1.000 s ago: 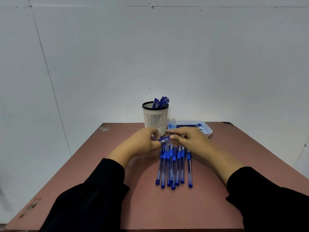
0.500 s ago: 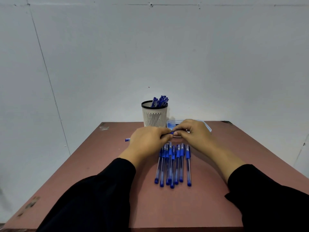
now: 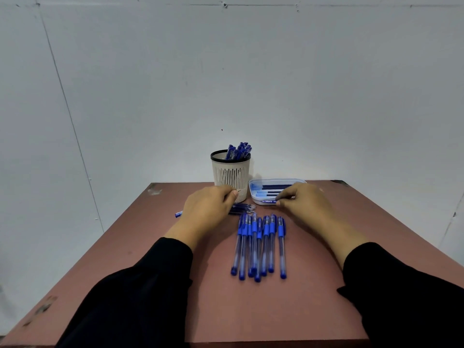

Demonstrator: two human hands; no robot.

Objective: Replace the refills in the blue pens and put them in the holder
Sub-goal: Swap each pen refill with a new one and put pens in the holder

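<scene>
Blue pens (image 3: 258,247) lie between left hand (image 3: 208,209), right hand (image 3: 305,204)

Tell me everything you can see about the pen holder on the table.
The pen holder is a round, off-white cup, apparently plastic, with vertical slots in its wall and a black rim. It stands upright at the far edge of the table, close beside the tray. Blue pens stick out, leaning right. The left hand overlaps its base; contact is unclear.
</scene>
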